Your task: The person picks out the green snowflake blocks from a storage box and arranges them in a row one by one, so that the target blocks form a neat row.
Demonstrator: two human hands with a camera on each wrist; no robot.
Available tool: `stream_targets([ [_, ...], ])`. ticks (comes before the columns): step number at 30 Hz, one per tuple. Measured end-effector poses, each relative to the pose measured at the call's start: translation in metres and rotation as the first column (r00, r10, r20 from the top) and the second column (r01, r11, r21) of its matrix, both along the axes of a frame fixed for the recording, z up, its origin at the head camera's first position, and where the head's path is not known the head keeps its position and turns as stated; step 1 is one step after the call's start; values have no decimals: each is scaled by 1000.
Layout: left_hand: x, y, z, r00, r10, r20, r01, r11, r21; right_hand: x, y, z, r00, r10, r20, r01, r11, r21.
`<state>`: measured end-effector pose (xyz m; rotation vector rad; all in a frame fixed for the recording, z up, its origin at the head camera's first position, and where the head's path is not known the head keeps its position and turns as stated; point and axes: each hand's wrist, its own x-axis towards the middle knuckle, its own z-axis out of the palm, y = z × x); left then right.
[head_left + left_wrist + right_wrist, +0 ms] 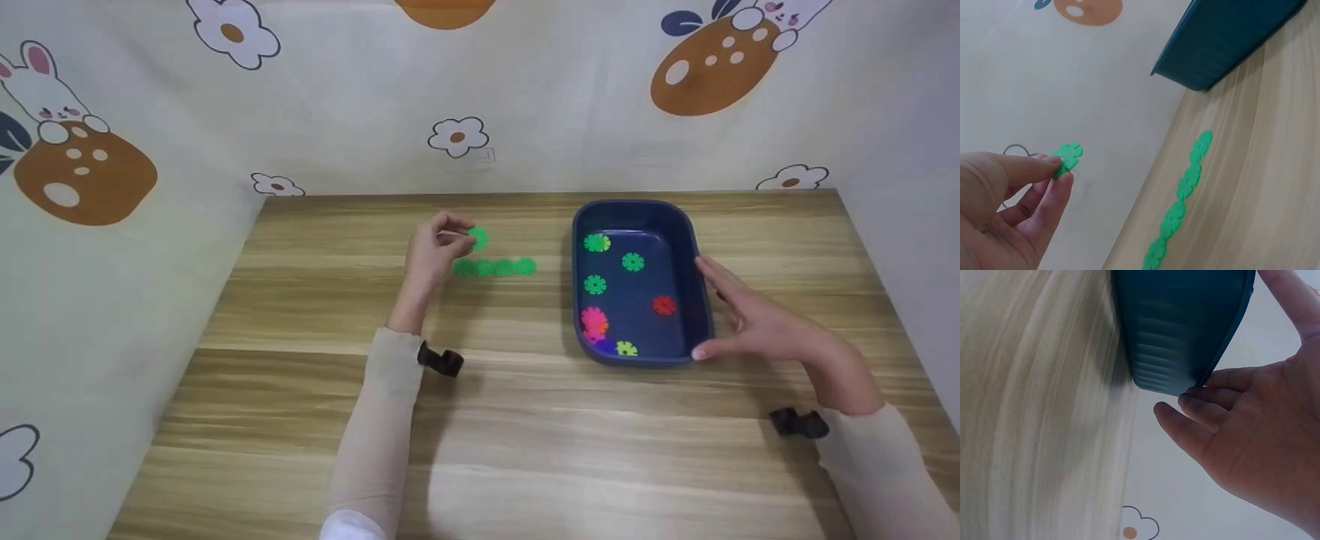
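Note:
My left hand (433, 259) pinches a green flower-shaped plastic disc (1069, 154) between thumb and fingertips, above the table. Just below it in the head view lies a row of several green discs (495, 267), end to end in a line; whether they interlock I cannot tell. To the right stands a dark blue rectangular tub (643, 358). Against its right side rests my right hand (765, 322), fingers spread, with the thumb near the front corner and fingertips at the rim. In the right wrist view the fingers (1185, 427) are mostly straight.
Inside the tub lie loose discs: a red disc (664, 305), a green disc (633, 262), a yellow disc (626, 349) and a pink cluster (594, 321). The wood-grain table (300, 420) ends at a patterned backdrop (360, 97) behind and at both sides.

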<state>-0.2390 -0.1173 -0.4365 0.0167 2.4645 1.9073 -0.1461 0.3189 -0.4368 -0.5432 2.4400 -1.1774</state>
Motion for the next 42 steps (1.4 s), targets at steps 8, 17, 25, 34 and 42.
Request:
stream_targets([
  [8,-1,-16,-12,998,55,14,-55,998,-26,0,0,0,1000,0,-2,0,1000,-6],
  [17,-2,-28,-27,993,120,20,-118,990,-78,0,1,1,1000,-6,6,6,1000,21],
  [25,-5,-36,-39,990,141,-10,-140,978,-157,0,0,2,1000,-10,8,10,1000,26],
  [34,-7,-42,-52,989,148,-17,-149,972,-182,1,0,2,1000,-7,0,7,1000,21],
  [42,-6,-44,-57,985,167,30,-154,955,-252,0,0,0,1000,-9,-10,9,1000,18],
])
